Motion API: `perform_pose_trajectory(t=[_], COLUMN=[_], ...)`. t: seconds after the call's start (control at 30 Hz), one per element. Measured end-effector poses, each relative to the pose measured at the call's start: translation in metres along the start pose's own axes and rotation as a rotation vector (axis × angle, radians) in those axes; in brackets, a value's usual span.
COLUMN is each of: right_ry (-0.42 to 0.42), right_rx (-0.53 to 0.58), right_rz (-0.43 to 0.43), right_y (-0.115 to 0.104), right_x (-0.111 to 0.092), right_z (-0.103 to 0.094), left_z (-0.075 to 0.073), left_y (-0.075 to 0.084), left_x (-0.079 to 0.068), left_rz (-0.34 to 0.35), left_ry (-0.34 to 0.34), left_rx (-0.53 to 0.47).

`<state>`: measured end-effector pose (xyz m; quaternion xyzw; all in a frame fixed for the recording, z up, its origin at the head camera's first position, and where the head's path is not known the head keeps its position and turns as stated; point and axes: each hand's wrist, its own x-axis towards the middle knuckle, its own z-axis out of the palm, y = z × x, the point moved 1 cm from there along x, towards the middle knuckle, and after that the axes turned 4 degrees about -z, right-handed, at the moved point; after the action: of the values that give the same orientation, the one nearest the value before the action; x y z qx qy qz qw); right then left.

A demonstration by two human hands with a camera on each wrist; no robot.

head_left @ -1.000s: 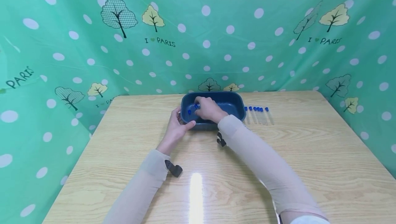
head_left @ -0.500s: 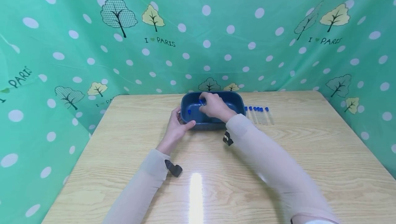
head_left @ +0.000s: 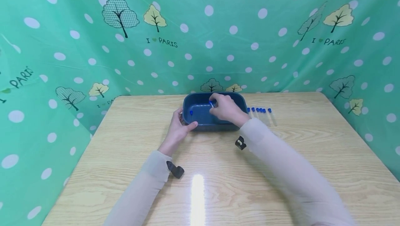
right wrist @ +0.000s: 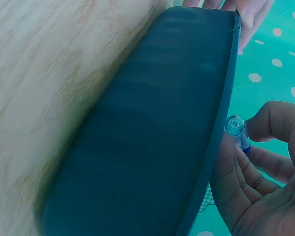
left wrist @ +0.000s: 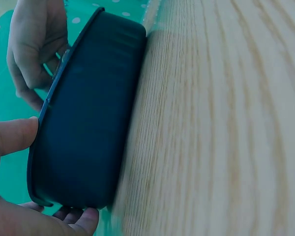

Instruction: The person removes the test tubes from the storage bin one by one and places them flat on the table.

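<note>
A dark blue plastic basin (head_left: pixel 212 127) stands on the table. My left hand (head_left: pixel 175 131) grips its left end, thumb (left wrist: pixel 19 133) at the rim and fingers around the outside of the end wall. Above the inside of the basin, my right hand (head_left: pixel 228 109) pinches a clear test tube (right wrist: pixel 236 126) with a blue cap; in the right wrist view its rounded end points at the camera beside the rim. Another blue-capped test tube (head_left: pixel 191 113) lies inside the basin, at the left end. The right hand hides part of the basin's right side.
Several clear test tubes with blue caps (head_left: pixel 261 110) lie in a row on the wooden table (head_left: pixel 140 122), just right of the basin. A green dotted curtain (head_left: pixel 187 52) hangs behind the table's back edge.
My right hand has moved rightward above the basin with the pinched test tube, from near its left end to right of the middle. The left hand and the basin have stayed put.
</note>
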<state>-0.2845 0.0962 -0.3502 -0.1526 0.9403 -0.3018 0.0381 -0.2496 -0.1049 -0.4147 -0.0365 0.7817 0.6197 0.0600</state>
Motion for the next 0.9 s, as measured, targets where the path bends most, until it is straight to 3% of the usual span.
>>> perform_pose_trajectory(t=[0.4,0.9], right_ry=[0.021,0.011], right_rx=[-0.029,0.013], right_rz=[-0.039,-0.019], right_y=[0.007,0.028], right_x=[-0.025,-0.049], right_z=[-0.012,-0.030], left_z=[0.001,0.000], left_y=[0.002,0.001], left_x=[-0.001,-0.001], left_rz=[0.013,0.027], left_ry=[0.011,0.001], left_rx=[-0.007,-0.010])
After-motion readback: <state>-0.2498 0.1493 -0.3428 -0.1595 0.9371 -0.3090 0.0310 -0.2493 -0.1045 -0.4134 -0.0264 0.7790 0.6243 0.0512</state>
